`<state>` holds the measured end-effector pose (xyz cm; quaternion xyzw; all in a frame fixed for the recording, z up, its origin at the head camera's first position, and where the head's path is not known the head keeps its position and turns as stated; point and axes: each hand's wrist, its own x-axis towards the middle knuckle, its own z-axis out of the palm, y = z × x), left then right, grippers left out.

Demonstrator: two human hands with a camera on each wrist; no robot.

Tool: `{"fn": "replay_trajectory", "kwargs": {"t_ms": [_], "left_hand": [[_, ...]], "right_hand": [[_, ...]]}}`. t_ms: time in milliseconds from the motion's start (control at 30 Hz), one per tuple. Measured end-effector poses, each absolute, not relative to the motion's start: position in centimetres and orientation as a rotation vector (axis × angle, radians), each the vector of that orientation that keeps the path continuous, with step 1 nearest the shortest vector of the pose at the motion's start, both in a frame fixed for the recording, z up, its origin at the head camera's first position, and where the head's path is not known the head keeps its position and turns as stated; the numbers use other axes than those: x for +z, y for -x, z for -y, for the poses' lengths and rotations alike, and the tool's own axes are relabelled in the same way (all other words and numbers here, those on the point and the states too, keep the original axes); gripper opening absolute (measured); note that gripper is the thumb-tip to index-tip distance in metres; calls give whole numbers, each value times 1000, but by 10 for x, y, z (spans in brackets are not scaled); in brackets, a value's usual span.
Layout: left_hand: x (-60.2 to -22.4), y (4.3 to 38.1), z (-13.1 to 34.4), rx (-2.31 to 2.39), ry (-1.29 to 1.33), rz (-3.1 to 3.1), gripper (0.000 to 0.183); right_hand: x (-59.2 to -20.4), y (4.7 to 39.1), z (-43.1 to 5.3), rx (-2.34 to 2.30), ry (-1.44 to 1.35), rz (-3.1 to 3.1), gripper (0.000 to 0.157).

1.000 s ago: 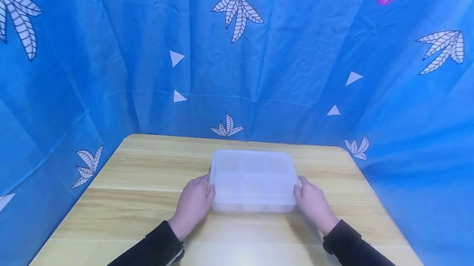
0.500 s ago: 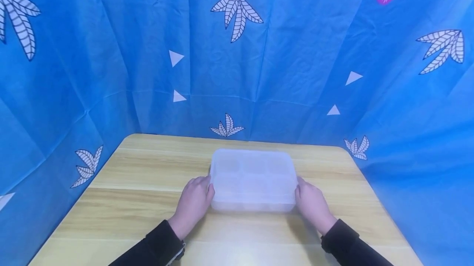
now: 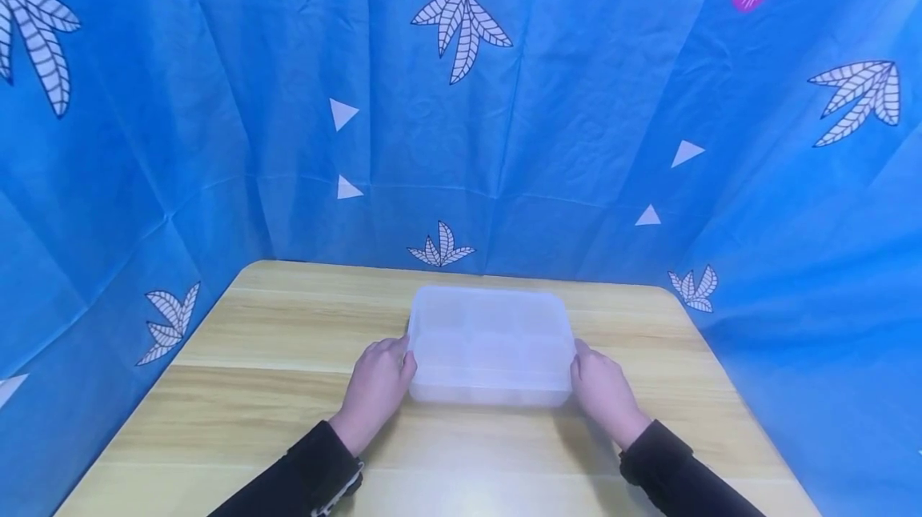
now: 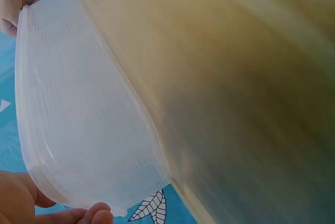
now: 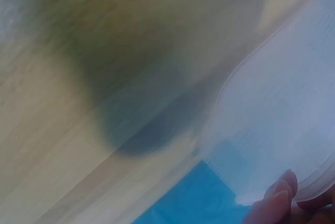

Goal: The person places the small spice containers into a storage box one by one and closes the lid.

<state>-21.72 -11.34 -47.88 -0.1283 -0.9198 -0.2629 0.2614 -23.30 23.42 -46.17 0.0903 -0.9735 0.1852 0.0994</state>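
A translucent white plastic box (image 3: 490, 349) lies lengthwise across the middle of the wooden table, and the outlines of several compartments show through its top. My left hand (image 3: 378, 381) grips its left end, thumb near the upper edge. At the opposite end my right hand (image 3: 607, 390) holds it the same way. Ribbed walls of the box (image 4: 89, 103) fill the left wrist view, where fingers (image 4: 97, 214) curl at its near end. In the right wrist view, fingertips (image 5: 282, 187) pinch the rim. Whether the underside touches the table cannot be told.
The pale wood-grain table (image 3: 288, 317) has rounded far corners. Blue cloth (image 3: 576, 101) printed with leaves and triangles hangs behind it and along both sides. Dark sleeves (image 3: 298, 475) cover both forearms.
The box has shifted very slightly upward in the head view, and both hands have moved along with it. Their grip on its two ends looks the same.
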Motion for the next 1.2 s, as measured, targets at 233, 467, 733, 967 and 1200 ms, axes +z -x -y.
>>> {"fn": "replay_trajectory", "kwargs": {"t_ms": [233,467,733,967,1200], "left_hand": [[-478,218,113,-761,310,2506,31],[-477,218,118,-870,285,2573,36],[-464,216,146,-863,291,2721,41],[-446,216,172,-672,341,2705,42],[-432,218,192,-490,361,2805,67]], "right_hand": [[-462,236,-234,560,-274,2878,43],[-458,238,-238,669,-217,2925,44],[-437,235,-255,734,-247,2968,40],[-413,238,-274,659,-344,2969,36],[-406,239,-293,446,-410,2879,52]]}}
